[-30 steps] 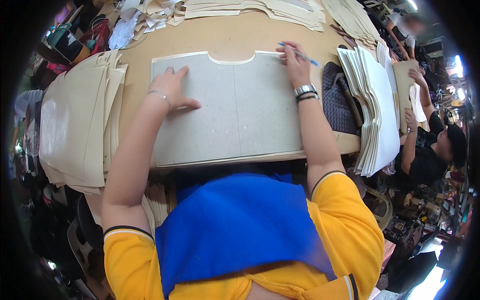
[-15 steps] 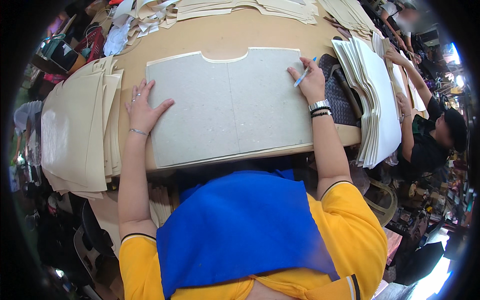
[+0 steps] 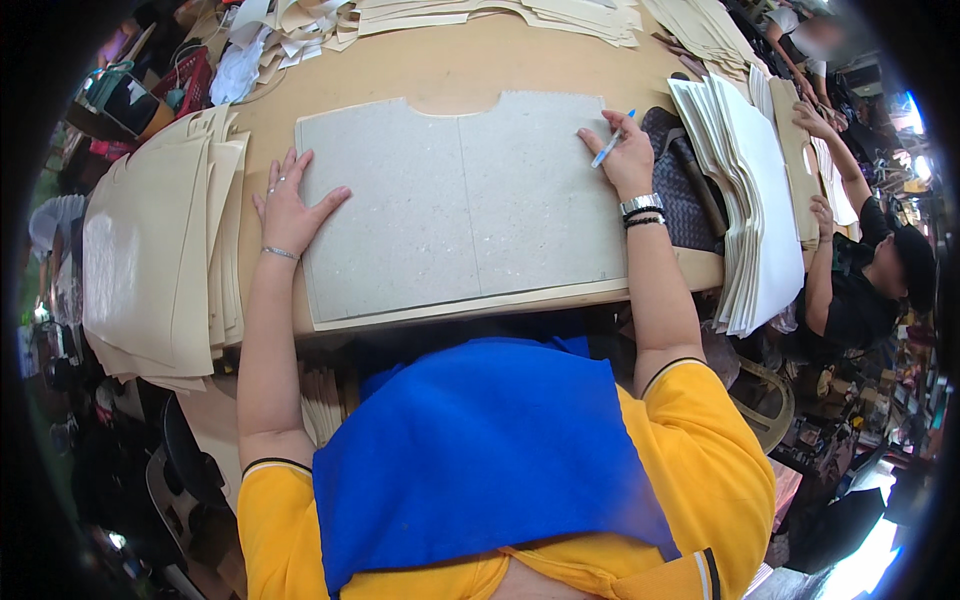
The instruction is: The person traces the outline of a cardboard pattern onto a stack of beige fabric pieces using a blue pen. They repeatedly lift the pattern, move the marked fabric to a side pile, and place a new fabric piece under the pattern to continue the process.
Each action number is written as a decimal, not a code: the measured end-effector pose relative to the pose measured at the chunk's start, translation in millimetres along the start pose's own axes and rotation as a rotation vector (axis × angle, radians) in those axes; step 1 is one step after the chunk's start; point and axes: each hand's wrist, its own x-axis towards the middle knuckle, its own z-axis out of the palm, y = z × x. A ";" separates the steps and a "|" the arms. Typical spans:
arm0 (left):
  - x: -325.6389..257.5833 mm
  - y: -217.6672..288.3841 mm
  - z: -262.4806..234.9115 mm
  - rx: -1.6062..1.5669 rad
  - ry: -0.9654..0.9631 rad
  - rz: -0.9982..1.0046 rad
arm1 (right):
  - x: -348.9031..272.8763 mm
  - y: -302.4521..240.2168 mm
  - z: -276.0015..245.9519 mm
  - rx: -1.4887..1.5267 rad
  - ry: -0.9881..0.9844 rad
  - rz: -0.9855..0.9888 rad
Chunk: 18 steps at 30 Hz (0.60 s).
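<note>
A grey board pattern piece (image 3: 400, 220) with a notch in its far edge lies flat over a cream sheet (image 3: 480, 303), which peeks out as a narrow strip along the near edge. My left hand (image 3: 295, 205) rests at the board's left edge, thumb spread over the grey surface and fingers apart. At the upper right corner my right hand (image 3: 627, 160) holds a pen (image 3: 606, 152) with a clear barrel and blue ends. Its fingertips touch the board near the right edge.
Stacked cream sheets (image 3: 150, 240) stand at the left, white sheets (image 3: 745, 210) at the right. A dark woven-textured piece (image 3: 680, 200) lies beside my right wrist. More cut sheets (image 3: 500, 12) line the table's far side. At the right, a co-worker (image 3: 870, 260) handles a tan sheet (image 3: 795, 160).
The grey board has slid slightly away from me: the cream strip at the notch is covered, the near strip wider. Both hands moved slightly with it. The co-worker's hands and tan sheet shifted.
</note>
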 end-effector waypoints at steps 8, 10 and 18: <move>-0.6 3.3 -4.7 -0.021 -0.017 -0.008 | -2.2 -3.6 -1.0 -0.017 -0.017 0.058; 0.3 3.9 -4.7 -0.029 -0.021 -0.014 | -2.2 -2.2 -0.6 -0.006 -0.020 0.056; 3.4 -1.0 -0.9 -0.034 -0.018 -0.014 | 3.6 7.0 3.8 -0.019 -0.036 0.060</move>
